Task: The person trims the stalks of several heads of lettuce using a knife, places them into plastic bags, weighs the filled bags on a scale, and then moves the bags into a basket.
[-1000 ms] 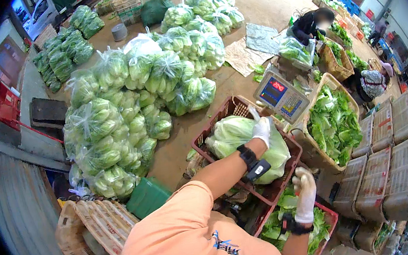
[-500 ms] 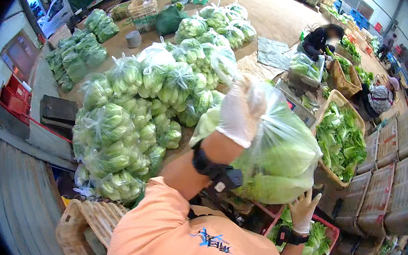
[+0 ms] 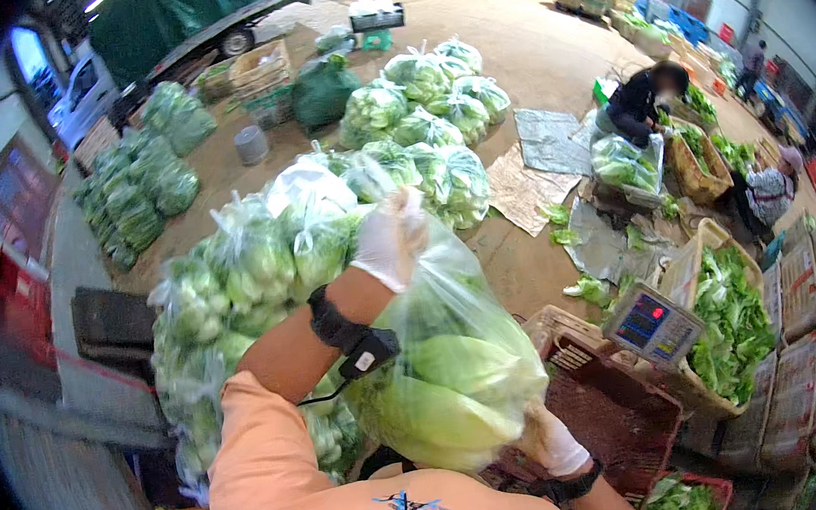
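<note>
A clear plastic bag of pale green lettuce [image 3: 451, 371] hangs in front of my chest. My left hand [image 3: 394, 239], in a white glove, is closed round its gathered neck, and a loose tail of plastic stands above the fist. Low on the bag's right side, my gloved right hand [image 3: 553, 442] presses against the bottom corner, its fingertips partly hidden by the bag. Just right of the bag is a dark red crate [image 3: 612, 413]. A scale display [image 3: 652, 324] stands behind that crate.
Filled bags of greens [image 3: 258, 262] are piled at the left, with more bags [image 3: 426, 102] farther back. A crate of loose leaves [image 3: 727, 319] and stacked crates [image 3: 811, 350] stand at right. A co-worker [image 3: 648, 105] bends over greens. A truck [image 3: 171, 30] is at the back.
The bag and both hands have moved left, away from the crates. My right hand, apart from the bag with fingers spread before, now touches its bottom. The red crate and scale have come into fuller view.
</note>
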A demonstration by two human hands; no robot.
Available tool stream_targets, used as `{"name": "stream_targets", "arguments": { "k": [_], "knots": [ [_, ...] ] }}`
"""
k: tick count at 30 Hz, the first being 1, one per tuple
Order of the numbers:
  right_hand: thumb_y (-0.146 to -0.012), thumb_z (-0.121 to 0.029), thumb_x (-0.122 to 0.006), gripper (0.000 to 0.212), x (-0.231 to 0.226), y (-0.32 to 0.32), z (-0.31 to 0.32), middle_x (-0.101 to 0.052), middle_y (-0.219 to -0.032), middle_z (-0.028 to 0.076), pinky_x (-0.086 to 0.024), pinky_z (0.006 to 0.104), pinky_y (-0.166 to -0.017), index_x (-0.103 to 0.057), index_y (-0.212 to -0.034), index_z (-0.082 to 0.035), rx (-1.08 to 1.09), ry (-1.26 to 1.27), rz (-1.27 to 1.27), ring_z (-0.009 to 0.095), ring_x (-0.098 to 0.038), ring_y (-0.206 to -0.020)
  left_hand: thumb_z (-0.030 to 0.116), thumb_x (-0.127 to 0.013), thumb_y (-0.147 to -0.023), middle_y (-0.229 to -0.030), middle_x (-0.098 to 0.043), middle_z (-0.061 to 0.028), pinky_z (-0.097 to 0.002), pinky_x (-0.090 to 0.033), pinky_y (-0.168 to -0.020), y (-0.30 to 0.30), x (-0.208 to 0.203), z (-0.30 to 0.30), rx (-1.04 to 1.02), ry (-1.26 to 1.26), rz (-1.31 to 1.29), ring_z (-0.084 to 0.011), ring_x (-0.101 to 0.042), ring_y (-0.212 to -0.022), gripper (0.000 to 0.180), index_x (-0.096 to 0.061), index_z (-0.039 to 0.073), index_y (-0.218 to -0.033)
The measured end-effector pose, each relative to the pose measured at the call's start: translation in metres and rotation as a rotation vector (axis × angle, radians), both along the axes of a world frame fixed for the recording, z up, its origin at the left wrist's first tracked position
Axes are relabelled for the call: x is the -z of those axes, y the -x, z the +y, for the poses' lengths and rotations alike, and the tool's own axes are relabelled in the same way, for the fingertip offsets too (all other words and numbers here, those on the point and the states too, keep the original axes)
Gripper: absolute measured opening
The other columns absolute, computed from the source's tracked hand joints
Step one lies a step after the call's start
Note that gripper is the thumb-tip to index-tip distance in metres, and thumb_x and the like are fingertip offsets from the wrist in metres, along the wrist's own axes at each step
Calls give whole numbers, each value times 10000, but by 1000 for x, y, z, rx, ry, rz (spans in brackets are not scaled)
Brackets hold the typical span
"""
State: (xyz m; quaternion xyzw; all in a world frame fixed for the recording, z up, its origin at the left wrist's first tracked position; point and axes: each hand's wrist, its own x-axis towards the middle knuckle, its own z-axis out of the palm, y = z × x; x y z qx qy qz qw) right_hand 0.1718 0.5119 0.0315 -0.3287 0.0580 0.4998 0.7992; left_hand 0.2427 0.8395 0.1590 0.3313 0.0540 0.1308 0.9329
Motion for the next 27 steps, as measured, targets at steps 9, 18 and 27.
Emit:
{"name": "stream_targets", "arguments": {
  "k": [9,18,27],
  "knots": [
    [-941,-272,-475,470,73,-115,221,-480,-1314,83,-385,333,-956,-366,-1346,-62,-86,287,-272,204,-480,-1185,257,-470,-912,-618,-476,52,-227,-331,-484,-151,67,230,-419,-104,369,-89,-447,-521,162,-523,142,-812],
    [-875,-243,-568,321,179,-1,94,-633,-1042,151,-454,306,-853,-599,-1107,-22,-252,1141,-520,196,-597,-974,408,-403,-908,-1003,-624,-208,-468,-433,-801,-239,351,404,-290,-1654,742,-370,-587,-924,496,-518,0,-1166],
    [-870,-239,-566,321,153,64,62,-637,-1019,116,-436,305,-878,-597,-1112,-30,-372,1266,-220,197,-587,-984,375,-480,-870,-1074,-612,-190,-377,-445,-871,-244,342,289,115,-1314,645,-321,-570,-1021,409,-589,75,-1126]
  ]
}}
